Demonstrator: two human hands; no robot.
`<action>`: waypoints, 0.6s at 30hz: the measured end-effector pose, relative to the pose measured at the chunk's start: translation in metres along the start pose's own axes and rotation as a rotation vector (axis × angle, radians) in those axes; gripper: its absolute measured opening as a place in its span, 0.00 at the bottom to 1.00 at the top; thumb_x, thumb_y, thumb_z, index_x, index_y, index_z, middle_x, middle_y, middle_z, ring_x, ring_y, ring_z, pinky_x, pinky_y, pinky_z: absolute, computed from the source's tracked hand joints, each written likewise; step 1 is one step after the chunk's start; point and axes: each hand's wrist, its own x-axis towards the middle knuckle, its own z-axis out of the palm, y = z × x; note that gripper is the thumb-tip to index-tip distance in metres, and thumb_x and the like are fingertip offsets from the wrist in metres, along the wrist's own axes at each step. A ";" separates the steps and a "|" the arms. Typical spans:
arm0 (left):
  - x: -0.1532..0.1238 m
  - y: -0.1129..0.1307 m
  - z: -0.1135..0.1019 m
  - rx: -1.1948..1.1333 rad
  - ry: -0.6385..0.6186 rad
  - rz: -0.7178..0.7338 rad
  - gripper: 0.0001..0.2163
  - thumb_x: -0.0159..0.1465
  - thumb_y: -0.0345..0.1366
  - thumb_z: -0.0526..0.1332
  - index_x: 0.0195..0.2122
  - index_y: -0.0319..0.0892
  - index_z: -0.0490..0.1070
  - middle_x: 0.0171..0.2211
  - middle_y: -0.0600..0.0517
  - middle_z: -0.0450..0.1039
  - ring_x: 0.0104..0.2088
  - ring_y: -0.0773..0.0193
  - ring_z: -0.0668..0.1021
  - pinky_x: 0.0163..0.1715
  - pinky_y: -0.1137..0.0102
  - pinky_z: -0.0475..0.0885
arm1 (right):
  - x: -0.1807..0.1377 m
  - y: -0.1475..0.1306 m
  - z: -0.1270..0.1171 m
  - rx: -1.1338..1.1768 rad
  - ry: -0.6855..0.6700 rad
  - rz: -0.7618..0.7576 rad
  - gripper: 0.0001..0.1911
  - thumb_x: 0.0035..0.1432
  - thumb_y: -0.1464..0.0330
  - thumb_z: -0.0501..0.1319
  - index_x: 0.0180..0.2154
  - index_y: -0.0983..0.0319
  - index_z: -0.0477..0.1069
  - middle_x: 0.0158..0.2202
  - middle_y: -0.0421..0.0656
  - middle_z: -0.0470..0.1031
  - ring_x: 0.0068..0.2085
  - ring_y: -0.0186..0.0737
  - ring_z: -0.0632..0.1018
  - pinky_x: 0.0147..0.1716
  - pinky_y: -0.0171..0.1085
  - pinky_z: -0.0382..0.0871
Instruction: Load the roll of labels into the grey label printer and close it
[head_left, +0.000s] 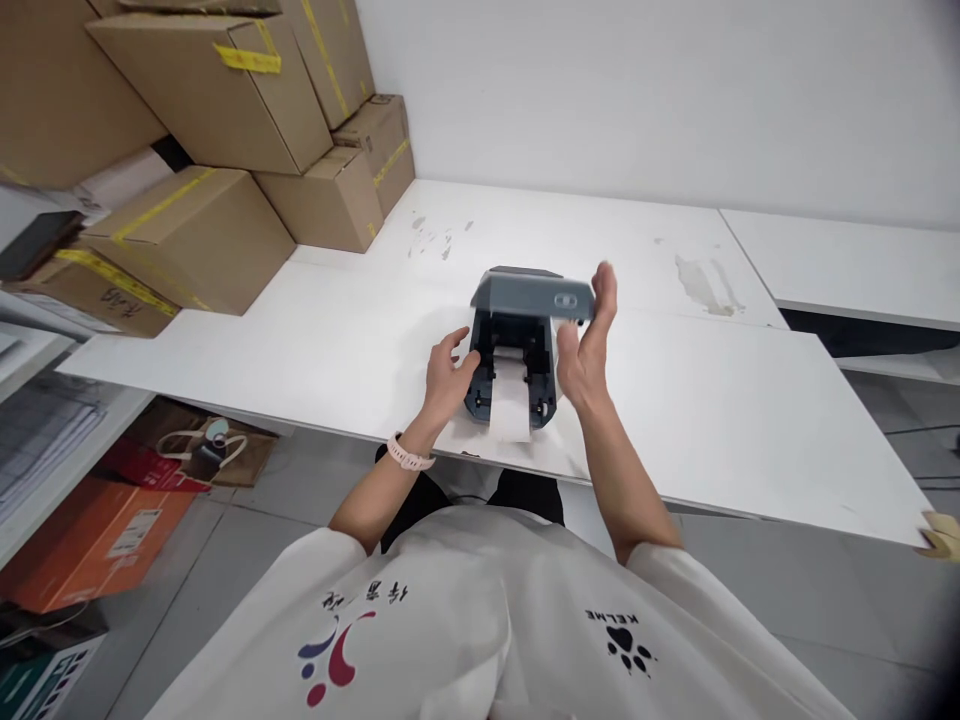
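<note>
A dark grey label printer (473, 408) sits near the front edge of the white table, its lid (525, 296) raised and slightly blurred. A white paper strip (511, 400) runs from inside the printer over its front. My left hand (448, 378) is at the printer's left side, fingers apart and fingertips by the casing, holding nothing. At the lid's right edge is my right hand (589, 355), with its fingers pointing up along the edge and the thumb lower, below the lid. The lid's corner lies between them.
Stacked cardboard boxes (202, 90) with yellow tape fill the back left of the white table (675, 420). A dark flat object (37, 245) rests on one box. A white wall (637, 100) stands behind. An orange box (97, 540) and a paper bag (244, 450) are on the floor at left.
</note>
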 end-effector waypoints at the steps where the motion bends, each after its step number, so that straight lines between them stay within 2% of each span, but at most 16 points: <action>1: 0.009 0.001 0.003 0.062 -0.040 -0.020 0.26 0.65 0.43 0.60 0.64 0.47 0.66 0.67 0.43 0.66 0.66 0.47 0.69 0.59 0.56 0.71 | 0.021 0.006 0.004 0.027 0.023 -0.014 0.41 0.68 0.41 0.42 0.74 0.47 0.30 0.76 0.44 0.41 0.75 0.56 0.50 0.70 0.63 0.51; 4: 0.027 0.003 0.011 0.220 -0.107 -0.044 0.30 0.62 0.39 0.61 0.66 0.45 0.63 0.66 0.42 0.67 0.66 0.44 0.68 0.59 0.53 0.69 | 0.078 0.027 0.013 0.054 0.040 -0.027 0.40 0.68 0.41 0.38 0.73 0.46 0.28 0.76 0.43 0.43 0.75 0.52 0.53 0.70 0.59 0.54; 7: 0.033 0.003 0.016 0.269 -0.126 -0.050 0.32 0.60 0.36 0.62 0.67 0.46 0.60 0.67 0.43 0.65 0.65 0.44 0.69 0.60 0.53 0.68 | 0.108 0.040 0.016 -0.025 0.047 -0.062 0.42 0.68 0.40 0.39 0.73 0.46 0.27 0.75 0.44 0.45 0.75 0.52 0.53 0.70 0.58 0.54; 9: 0.032 0.002 0.018 0.259 -0.125 -0.049 0.33 0.60 0.36 0.62 0.67 0.47 0.59 0.68 0.44 0.65 0.64 0.45 0.71 0.58 0.55 0.69 | 0.108 0.037 0.014 -0.098 0.112 -0.099 0.40 0.69 0.42 0.41 0.74 0.47 0.30 0.74 0.45 0.48 0.75 0.53 0.54 0.69 0.61 0.55; 10: 0.031 0.001 0.018 0.252 -0.121 -0.046 0.33 0.60 0.36 0.62 0.67 0.48 0.59 0.67 0.44 0.66 0.63 0.46 0.72 0.57 0.55 0.70 | 0.102 0.033 0.012 -0.135 0.155 -0.107 0.37 0.71 0.45 0.41 0.74 0.48 0.34 0.73 0.46 0.51 0.74 0.53 0.55 0.69 0.62 0.55; 12: 0.029 0.001 0.018 0.243 -0.101 -0.045 0.32 0.60 0.36 0.61 0.67 0.47 0.59 0.66 0.44 0.68 0.60 0.47 0.75 0.54 0.57 0.72 | 0.083 0.020 0.008 -0.214 0.176 -0.090 0.30 0.73 0.53 0.41 0.71 0.53 0.50 0.69 0.49 0.61 0.71 0.54 0.62 0.67 0.62 0.57; 13: 0.028 0.001 0.018 0.245 -0.090 -0.049 0.32 0.60 0.36 0.61 0.67 0.47 0.59 0.65 0.44 0.69 0.58 0.48 0.76 0.52 0.57 0.73 | 0.072 0.014 0.007 -0.262 0.113 -0.070 0.27 0.74 0.57 0.41 0.67 0.56 0.59 0.65 0.51 0.67 0.68 0.55 0.66 0.65 0.60 0.60; 14: 0.028 0.001 0.019 0.255 -0.082 -0.052 0.31 0.61 0.36 0.61 0.67 0.46 0.60 0.64 0.44 0.70 0.56 0.48 0.77 0.51 0.58 0.73 | 0.062 0.008 0.008 -0.319 -0.016 -0.049 0.25 0.74 0.61 0.41 0.62 0.59 0.67 0.60 0.52 0.72 0.64 0.55 0.71 0.63 0.58 0.63; 16: 0.028 0.002 0.019 0.305 -0.073 -0.046 0.31 0.61 0.35 0.60 0.68 0.45 0.59 0.62 0.44 0.73 0.53 0.48 0.79 0.51 0.57 0.73 | 0.045 0.000 0.012 -0.472 -0.436 -0.030 0.23 0.72 0.68 0.44 0.54 0.63 0.74 0.54 0.54 0.78 0.58 0.55 0.76 0.59 0.55 0.65; 18: 0.029 0.002 0.020 0.370 -0.070 -0.025 0.32 0.62 0.32 0.57 0.69 0.44 0.56 0.60 0.44 0.75 0.52 0.48 0.80 0.53 0.56 0.72 | 0.035 -0.003 0.020 -0.599 -0.835 -0.042 0.21 0.69 0.73 0.47 0.52 0.66 0.76 0.52 0.55 0.80 0.55 0.56 0.78 0.59 0.53 0.63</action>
